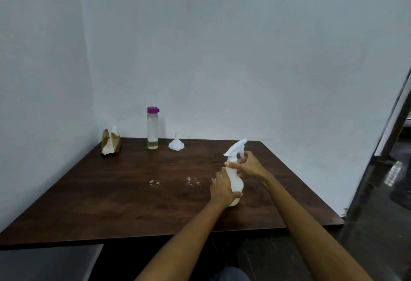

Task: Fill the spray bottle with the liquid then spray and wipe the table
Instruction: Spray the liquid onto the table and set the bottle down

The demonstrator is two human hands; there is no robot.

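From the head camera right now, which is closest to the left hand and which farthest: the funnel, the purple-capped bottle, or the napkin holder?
From the left hand, which grips the spray bottle:
1. Funnel, upside down on the table, behind and slightly left of the hand.
2. Purple-capped bottle, upright, just left of the funnel.
3. Napkin holder, in the far left corner.

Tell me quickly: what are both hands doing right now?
Left hand: holds the spray bottle by its body.
Right hand: grips the bottle's neck.
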